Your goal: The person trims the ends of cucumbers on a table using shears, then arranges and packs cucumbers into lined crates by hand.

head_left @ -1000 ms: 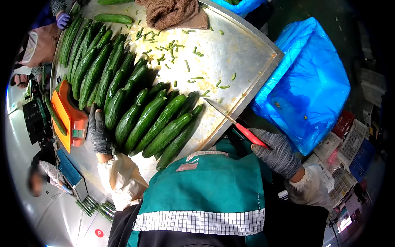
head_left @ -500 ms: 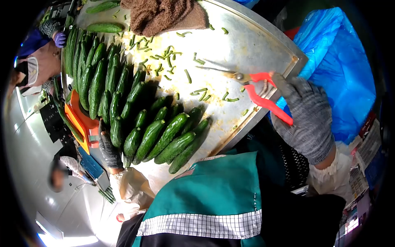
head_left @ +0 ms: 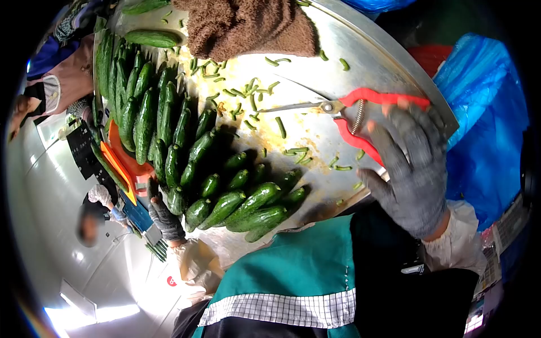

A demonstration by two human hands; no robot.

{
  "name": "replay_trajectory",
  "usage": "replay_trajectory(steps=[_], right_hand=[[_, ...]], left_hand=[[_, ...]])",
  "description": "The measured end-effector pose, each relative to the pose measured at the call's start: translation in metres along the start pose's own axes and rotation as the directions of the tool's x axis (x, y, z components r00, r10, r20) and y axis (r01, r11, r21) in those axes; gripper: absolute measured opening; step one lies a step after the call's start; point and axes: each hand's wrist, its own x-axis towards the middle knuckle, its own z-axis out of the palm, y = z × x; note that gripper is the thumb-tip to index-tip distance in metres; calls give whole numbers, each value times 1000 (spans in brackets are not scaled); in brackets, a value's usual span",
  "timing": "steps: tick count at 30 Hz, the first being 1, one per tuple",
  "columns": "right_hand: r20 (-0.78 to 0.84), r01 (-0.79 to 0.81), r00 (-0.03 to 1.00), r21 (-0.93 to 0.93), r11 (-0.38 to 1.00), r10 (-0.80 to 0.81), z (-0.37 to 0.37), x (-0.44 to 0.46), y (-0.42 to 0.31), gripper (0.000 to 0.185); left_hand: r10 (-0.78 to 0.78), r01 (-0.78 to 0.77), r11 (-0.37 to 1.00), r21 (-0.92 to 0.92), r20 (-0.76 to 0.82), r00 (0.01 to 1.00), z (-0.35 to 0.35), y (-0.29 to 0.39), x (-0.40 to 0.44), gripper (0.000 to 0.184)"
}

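Right hand: gloved in grey knit, its back facing up, the fingers spread well apart; their tips lay over or just beside the shears, and contact could not be told.
Shears: they sat on or just above the tabletop, red grips parted, the coiled spring showing between them, a slim blade pointing across toward the trimmings.
Left hand: also in a grey glove, it was at the near left end of the cucumbers, its fingers straight and close together; whether they pinched anything could not be told.
Cucumbers: dark green and glossy, they lay side by side, overlapping in places, in a long curving row down the left of the tabletop, their near end close to the wearer's green apron.
Trimmings: short green pieces were scattered over the middle of the metal, several bunched together.
Brown cloth: it lay crumpled toward the far side, with a separate cucumber to its left.
Orange plastic piece: it stood just beside the row, near the left hand.
Blue bag: it hung open beyond the right edge.
Another person: a pinkish-brown apron showed past the far left end of the row.
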Motion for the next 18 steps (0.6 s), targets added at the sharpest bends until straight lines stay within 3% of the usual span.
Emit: replay_trajectory(steps=[1, 2, 6, 8, 11, 12, 13, 16, 17, 18], right_hand=[[-37, 52, 998, 105, 993, -49, -2, -3, -2, 54], [-63, 60, 997, 140, 988, -52, -2, -8, -8, 44], [54, 65, 995, 277, 959, -83, 12, -7, -30, 34], [521, -132, 851, 317, 939, -56, 18, -2, -39, 44], [481, -208, 876, 455, 866, -43, 45, -13, -47, 53], [574, -272, 819, 402, 874, -9, 45, -10, -53, 59], [567, -251, 824, 387, 887, -14, 45, -9, -58, 59], [597, -413, 801, 502, 760, 41, 50, -15, -71, 65], [585, -383, 810, 487, 785, 33, 52, -17, -75, 65], [625, -495, 776, 515, 700, 89, 54, -19, -80, 63]], left_hand=[[-5, 5, 999, -33, 14, 1000, -2, 2, 1, 50], [-42, 43, 997, 69, -17, 999, -3, 3, -2, 53], [2, -3, 1000, 13, 39, 999, -7, 5, 0, 61], [33, -34, 999, 30, 43, 999, -9, 8, 1, 64], [65, -65, 995, 75, 10, 998, -16, 4, -12, 72], [71, -69, 993, 100, -22, 997, -18, 3, -15, 76], [77, -70, 990, 123, -56, 995, -19, 1, -18, 80], [228, -185, 964, 191, -236, 945, -8, 16, -46, 86], [284, -219, 945, 242, -276, 918, -3, 23, -57, 87], [329, -237, 917, 321, -273, 904, 3, 29, -69, 89]])
